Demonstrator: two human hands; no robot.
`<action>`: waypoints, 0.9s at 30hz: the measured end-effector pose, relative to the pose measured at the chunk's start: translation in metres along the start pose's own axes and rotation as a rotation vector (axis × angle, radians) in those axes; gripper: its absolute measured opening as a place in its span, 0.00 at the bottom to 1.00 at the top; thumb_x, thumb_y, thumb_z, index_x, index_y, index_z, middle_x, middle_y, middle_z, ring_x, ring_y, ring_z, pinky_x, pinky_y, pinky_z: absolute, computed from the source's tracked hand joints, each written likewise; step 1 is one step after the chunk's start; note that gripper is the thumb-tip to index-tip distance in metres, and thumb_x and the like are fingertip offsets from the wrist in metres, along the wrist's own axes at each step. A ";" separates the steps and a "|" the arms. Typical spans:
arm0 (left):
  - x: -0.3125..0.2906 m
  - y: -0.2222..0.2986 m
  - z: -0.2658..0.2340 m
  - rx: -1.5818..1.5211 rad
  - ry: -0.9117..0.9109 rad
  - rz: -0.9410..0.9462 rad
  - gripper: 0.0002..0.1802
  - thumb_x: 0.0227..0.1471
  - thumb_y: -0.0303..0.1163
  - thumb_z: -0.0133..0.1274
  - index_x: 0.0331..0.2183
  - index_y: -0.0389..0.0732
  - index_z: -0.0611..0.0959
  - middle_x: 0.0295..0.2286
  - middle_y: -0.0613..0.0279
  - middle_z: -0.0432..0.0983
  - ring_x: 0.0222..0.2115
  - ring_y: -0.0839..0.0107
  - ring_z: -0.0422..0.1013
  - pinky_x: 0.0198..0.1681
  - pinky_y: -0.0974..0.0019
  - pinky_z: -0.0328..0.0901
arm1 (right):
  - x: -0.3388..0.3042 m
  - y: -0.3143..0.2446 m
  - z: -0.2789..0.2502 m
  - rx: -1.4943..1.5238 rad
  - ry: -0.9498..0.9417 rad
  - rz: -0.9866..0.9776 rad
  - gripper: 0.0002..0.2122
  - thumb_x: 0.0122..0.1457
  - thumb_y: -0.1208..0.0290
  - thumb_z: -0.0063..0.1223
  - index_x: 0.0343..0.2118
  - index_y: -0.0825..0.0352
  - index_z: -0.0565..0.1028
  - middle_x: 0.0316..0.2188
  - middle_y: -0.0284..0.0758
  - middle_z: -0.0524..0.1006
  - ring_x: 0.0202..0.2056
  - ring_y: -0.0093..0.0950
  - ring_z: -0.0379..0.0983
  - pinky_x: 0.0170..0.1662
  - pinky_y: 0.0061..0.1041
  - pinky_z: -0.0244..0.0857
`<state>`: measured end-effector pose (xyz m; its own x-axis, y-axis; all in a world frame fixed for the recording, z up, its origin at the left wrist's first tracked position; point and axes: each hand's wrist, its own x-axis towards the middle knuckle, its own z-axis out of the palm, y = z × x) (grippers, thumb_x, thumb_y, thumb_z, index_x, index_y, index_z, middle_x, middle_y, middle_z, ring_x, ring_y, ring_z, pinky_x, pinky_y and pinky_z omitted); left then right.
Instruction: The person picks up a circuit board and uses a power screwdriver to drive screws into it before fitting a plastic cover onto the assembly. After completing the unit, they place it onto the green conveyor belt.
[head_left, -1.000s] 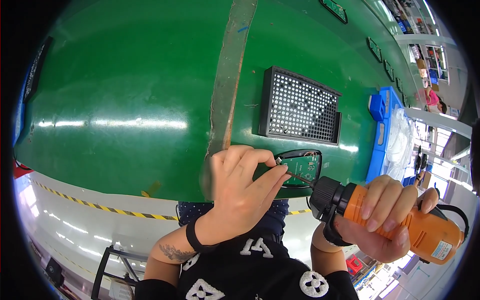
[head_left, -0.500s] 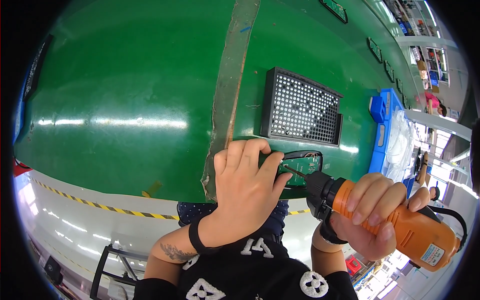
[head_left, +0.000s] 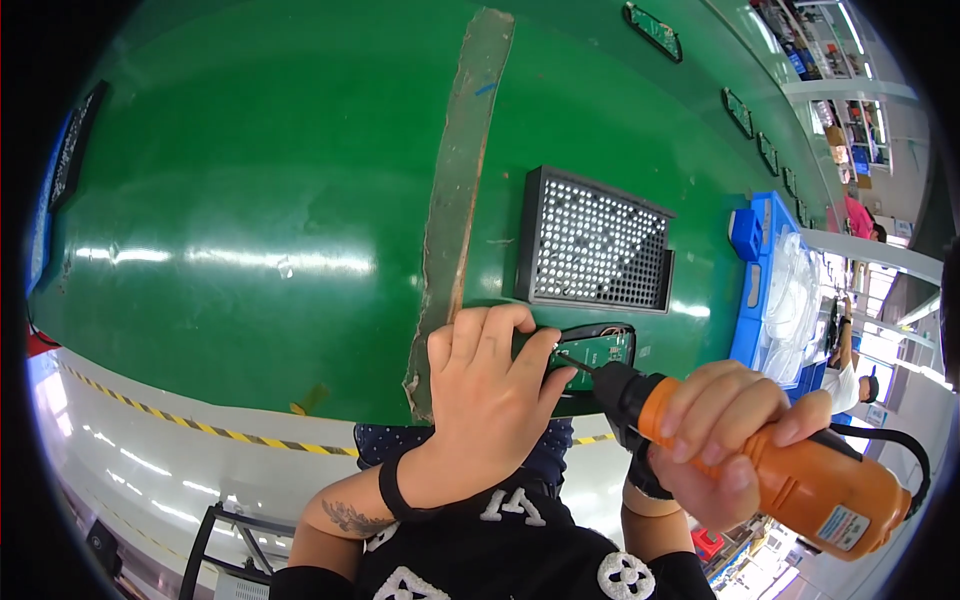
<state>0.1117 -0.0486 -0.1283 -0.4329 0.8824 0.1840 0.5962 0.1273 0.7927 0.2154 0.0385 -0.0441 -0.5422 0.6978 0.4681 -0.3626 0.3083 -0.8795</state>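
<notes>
Both hands are busy: your left hand [head_left: 490,400] pins the green circuit board [head_left: 592,355] to the counter [head_left: 250,250] while your right hand [head_left: 725,440] grips the orange electric screwdriver [head_left: 800,480], whose bit needs squaring on the screw.

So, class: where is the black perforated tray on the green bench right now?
In the head view, the black perforated tray lies right of centre on the green bench, just beyond the circuit board and left of the blue bin.
</notes>
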 end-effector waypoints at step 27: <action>0.243 -0.037 -0.044 -0.329 -0.259 -0.230 0.16 0.46 0.30 0.54 0.39 0.35 0.73 0.20 0.69 0.70 0.16 0.80 0.66 0.16 0.76 0.60 | -0.018 -0.026 -0.088 -0.171 0.781 -0.017 0.27 0.54 0.67 0.45 0.55 0.67 0.50 0.26 0.34 0.60 0.22 0.22 0.58 0.27 0.22 0.56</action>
<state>-0.0448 0.1415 -0.0874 -0.3207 0.9375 -0.1353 0.2413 0.2190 0.9454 0.3007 0.0748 -0.0374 0.1728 0.9237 0.3419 -0.2106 0.3737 -0.9033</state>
